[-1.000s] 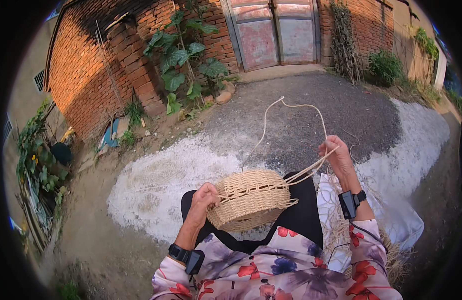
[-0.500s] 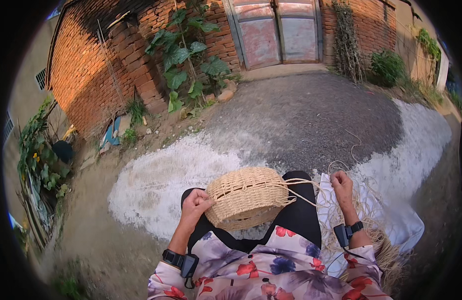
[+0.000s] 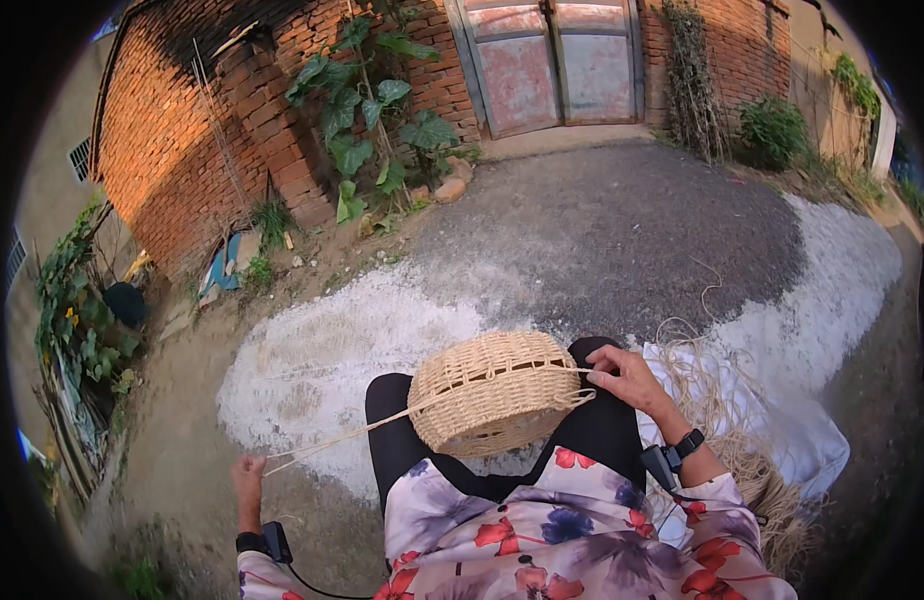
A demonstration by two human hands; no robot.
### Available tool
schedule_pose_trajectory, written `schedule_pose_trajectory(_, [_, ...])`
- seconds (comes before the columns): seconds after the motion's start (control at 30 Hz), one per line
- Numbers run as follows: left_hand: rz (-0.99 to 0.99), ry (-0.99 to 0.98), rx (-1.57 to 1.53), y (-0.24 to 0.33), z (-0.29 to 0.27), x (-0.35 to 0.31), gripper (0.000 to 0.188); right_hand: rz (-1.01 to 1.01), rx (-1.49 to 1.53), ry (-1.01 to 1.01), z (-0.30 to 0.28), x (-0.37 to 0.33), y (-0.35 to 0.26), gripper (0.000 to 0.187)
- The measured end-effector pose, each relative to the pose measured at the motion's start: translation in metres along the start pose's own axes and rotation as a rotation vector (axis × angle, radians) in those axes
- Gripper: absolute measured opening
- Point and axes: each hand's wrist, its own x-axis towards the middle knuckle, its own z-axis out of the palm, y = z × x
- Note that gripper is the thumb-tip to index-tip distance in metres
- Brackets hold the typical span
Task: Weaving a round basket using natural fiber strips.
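A round woven basket (image 3: 492, 372) of pale straw-coloured cord rests on its side across my knees, with a dark slit along its weave. Out to the left, my left hand (image 3: 249, 482) is closed on cord strands (image 3: 342, 438) drawn taut from the basket's left side. My right hand (image 3: 630, 380) is beside the basket's right side, thumb and fingers pinching the cord there. A small loop of cord sticks out just below that hand.
Loose cord (image 3: 772, 500) lies tangled on a white sheet (image 3: 817, 452) to my right. Ahead are a dark gravel heap (image 3: 622, 230) and pale powdery ground (image 3: 332, 350). Farther off stand a brick wall (image 3: 182, 150), leafy plants (image 3: 350, 150) and a worn double door (image 3: 522, 80).
My left hand has left the basket's edge and moved far left, pulling cord out. My right hand has come in leftward to the basket, and the strands stretched on the right have shortened.
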Motion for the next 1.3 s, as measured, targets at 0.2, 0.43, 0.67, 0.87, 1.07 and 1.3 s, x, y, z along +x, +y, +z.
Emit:
schedule_pose_trajectory(0.2, [0.618,-0.025,0.563,0.055,0.058,0.015,0.019,-0.149,-0.050,-0.015,0.010,0.001,0.007,0.017])
schedule_pose_trajectory(0.43, [0.358,-0.411,-0.101,0.281,0.177,-0.033,0.017,0.003,0.069,-0.022,0.016,-0.005,-0.007,0.022])
schedule_pose_trajectory(0.67, [0.362,-0.505,0.129,0.320,0.184,-0.050,0.026,-0.143,-0.017,0.028,0.013,-0.001,0.013,0.025])
schedule_pose_trajectory(0.87, [0.306,-0.624,0.028,0.315,0.190,-0.046,0.029,0.145,0.267,-0.021,0.014,-0.002,0.018,0.025])
schedule_pose_trajectory(1.07, [0.300,-0.697,0.083,0.321,0.189,-0.045,0.025,0.129,0.458,0.037,0.018,-0.004,0.021,0.027])
schedule_pose_trajectory(1.3, [0.602,-0.612,0.167,0.340,0.181,-0.056,0.015,0.139,0.580,0.117,0.025,-0.006,0.025,0.023])
